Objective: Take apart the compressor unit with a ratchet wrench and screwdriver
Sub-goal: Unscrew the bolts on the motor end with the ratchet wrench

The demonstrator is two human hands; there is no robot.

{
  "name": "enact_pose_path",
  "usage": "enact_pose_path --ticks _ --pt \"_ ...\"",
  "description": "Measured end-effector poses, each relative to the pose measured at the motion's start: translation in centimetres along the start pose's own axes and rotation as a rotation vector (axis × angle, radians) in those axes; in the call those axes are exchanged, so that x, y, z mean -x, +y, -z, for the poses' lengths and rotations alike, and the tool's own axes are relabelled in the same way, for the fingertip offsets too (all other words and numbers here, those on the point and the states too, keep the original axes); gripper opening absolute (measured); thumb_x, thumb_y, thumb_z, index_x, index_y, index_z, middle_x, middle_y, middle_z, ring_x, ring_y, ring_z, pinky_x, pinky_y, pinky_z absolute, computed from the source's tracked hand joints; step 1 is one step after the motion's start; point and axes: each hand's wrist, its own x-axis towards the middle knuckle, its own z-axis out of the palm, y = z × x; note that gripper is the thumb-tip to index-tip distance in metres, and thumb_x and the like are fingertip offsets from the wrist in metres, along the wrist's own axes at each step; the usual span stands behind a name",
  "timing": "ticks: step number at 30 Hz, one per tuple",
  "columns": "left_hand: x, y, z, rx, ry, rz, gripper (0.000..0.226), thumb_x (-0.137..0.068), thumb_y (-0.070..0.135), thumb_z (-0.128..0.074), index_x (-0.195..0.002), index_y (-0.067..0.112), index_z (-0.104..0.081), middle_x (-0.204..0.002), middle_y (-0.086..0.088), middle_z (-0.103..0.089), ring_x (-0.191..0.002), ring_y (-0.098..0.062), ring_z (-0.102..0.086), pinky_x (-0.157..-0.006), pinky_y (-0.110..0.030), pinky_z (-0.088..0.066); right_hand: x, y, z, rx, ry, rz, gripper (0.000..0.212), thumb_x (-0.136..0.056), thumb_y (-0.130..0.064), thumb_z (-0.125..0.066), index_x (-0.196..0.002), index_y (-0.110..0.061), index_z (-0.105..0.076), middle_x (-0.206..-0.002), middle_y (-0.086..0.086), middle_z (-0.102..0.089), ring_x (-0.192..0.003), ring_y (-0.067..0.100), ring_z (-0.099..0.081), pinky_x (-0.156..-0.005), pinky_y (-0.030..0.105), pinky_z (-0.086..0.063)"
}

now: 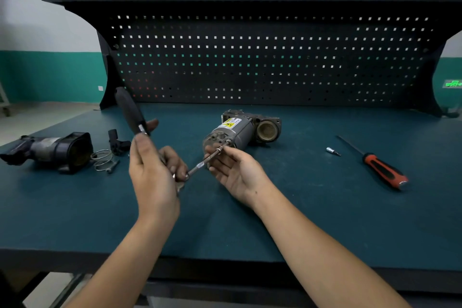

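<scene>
The grey compressor unit (233,130) lies on its side mid-bench, with a yellow warning label on top and its round end plate facing me. My left hand (155,170) grips the ratchet wrench (131,110) near its head; the black handle points up and to the left. A metal extension bar (207,159) runs from the ratchet head to a bolt on the end plate. My right hand (233,170) pinches the bar near its tip with fingers and thumb. A red and black screwdriver (380,165) lies to the right on the bench.
A removed black and grey compressor part (53,151) lies at the left, with a wire spring (101,159), a small black bracket (117,141) and a bolt beside it. A loose socket bit (332,151) sits left of the screwdriver. A black pegboard (262,57) backs the green bench (325,207).
</scene>
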Motion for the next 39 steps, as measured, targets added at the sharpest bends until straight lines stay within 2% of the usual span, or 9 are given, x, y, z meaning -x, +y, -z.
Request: enact_pose_path --ticks 7,12,14,17,20,24,28,34,39 --pt "0.4 -0.5 0.7 -0.088 -0.144 -0.14 0.022 -0.095 0.043 -0.029 -0.097 0.035 -0.05 -0.04 0.011 -0.035 -0.033 -0.005 -0.031 -0.037 -0.012 -0.029 -0.2 0.2 0.0 0.05 0.006 0.075 0.02 -0.095 -0.008 -0.045 -0.083 -0.01 -0.061 -0.067 -0.003 -0.072 -0.061 0.007 -0.069 -0.063 0.02 -0.051" --pt "0.0 -0.5 1.6 -0.72 -0.816 -0.992 0.027 -0.098 0.031 -0.031 -0.112 0.018 -0.049 -0.064 0.001 -0.062 -0.05 -0.012 -0.047 -0.051 -0.017 -0.04 -0.3 0.4 -0.2 0.025 0.042 0.069 0.02 -0.094 -0.01 -0.047 -0.079 -0.008 -0.06 -0.065 0.002 -0.068 -0.056 0.01 -0.064 -0.055 0.019 -0.052" --pt "-0.1 -0.9 1.7 -0.789 -0.92 -1.128 0.031 -0.101 0.035 -0.029 -0.111 0.012 -0.048 -0.061 -0.003 -0.064 -0.054 -0.012 -0.047 -0.051 -0.023 -0.038 -0.3 0.4 -0.2 0.021 0.048 0.059 0.02 -0.094 -0.012 -0.048 -0.079 -0.007 -0.06 -0.065 0.001 -0.068 -0.056 0.009 -0.065 -0.054 0.018 -0.051" --pt "1.4 -1.0 1.4 -0.55 -0.63 -0.732 0.019 -0.089 0.026 -0.037 -0.098 0.018 -0.052 -0.06 0.021 -0.06 -0.047 0.005 -0.049 -0.047 -0.013 -0.04 -0.1 0.2 -0.1 0.019 0.035 0.027 0.022 -0.095 -0.016 -0.045 -0.081 -0.009 -0.061 -0.066 0.0 -0.07 -0.058 0.008 -0.066 -0.062 0.021 -0.05" --pt "2.0 -0.6 0.3 -0.138 -0.237 -0.259 0.019 -0.094 0.037 -0.033 -0.099 0.029 -0.049 -0.042 0.013 -0.039 -0.034 -0.001 -0.033 -0.038 -0.014 -0.031 0.1 0.0 -0.1 -0.004 -0.007 0.005 0.024 -0.096 -0.015 -0.041 -0.084 -0.011 -0.062 -0.071 0.0 -0.073 -0.064 0.009 -0.068 -0.066 0.021 -0.049" --pt "0.4 0.1 -0.5 0.102 0.021 0.048 0.027 -0.1 0.041 -0.025 -0.093 0.034 -0.049 -0.041 0.012 -0.03 -0.033 -0.006 -0.031 -0.04 -0.015 -0.03 0.1 0.1 -0.3 0.008 -0.021 0.048 0.022 -0.097 -0.011 -0.041 -0.087 -0.008 -0.06 -0.069 -0.002 -0.072 -0.063 0.007 -0.069 -0.058 0.017 -0.052" --pt "0.5 -0.3 0.1 -0.025 -0.092 -0.093 0.024 -0.098 0.041 -0.026 -0.096 0.033 -0.049 -0.039 0.01 -0.032 -0.032 -0.004 -0.03 -0.038 -0.015 -0.027 0.0 0.3 -0.3 0.032 0.01 0.073 0.021 -0.096 -0.009 -0.045 -0.081 -0.007 -0.059 -0.063 -0.001 -0.071 -0.058 0.008 -0.068 -0.055 0.016 -0.052" --pt "0.2 -0.9 2.1 -0.695 -0.841 -0.913 0.026 -0.096 0.027 -0.034 -0.106 0.008 -0.049 -0.058 -0.003 -0.058 -0.055 -0.006 -0.05 -0.05 -0.021 -0.04 -0.2 0.4 -0.6 0.014 0.052 0.032 0.022 -0.094 -0.014 -0.048 -0.076 -0.008 -0.059 -0.067 0.003 -0.067 -0.064 0.014 -0.061 -0.063 0.024 -0.05" --pt "1.9 -1.1 1.0 -0.243 -0.377 -0.365 0.028 -0.093 0.049 -0.037 -0.102 0.027 -0.053 -0.046 0.015 -0.043 -0.037 0.002 -0.037 -0.039 -0.016 -0.032 0.4 0.1 -0.4 0.018 0.023 0.022 0.022 -0.096 -0.017 -0.044 -0.083 -0.012 -0.06 -0.065 -0.001 -0.071 -0.058 0.007 -0.067 -0.054 0.016 -0.05"
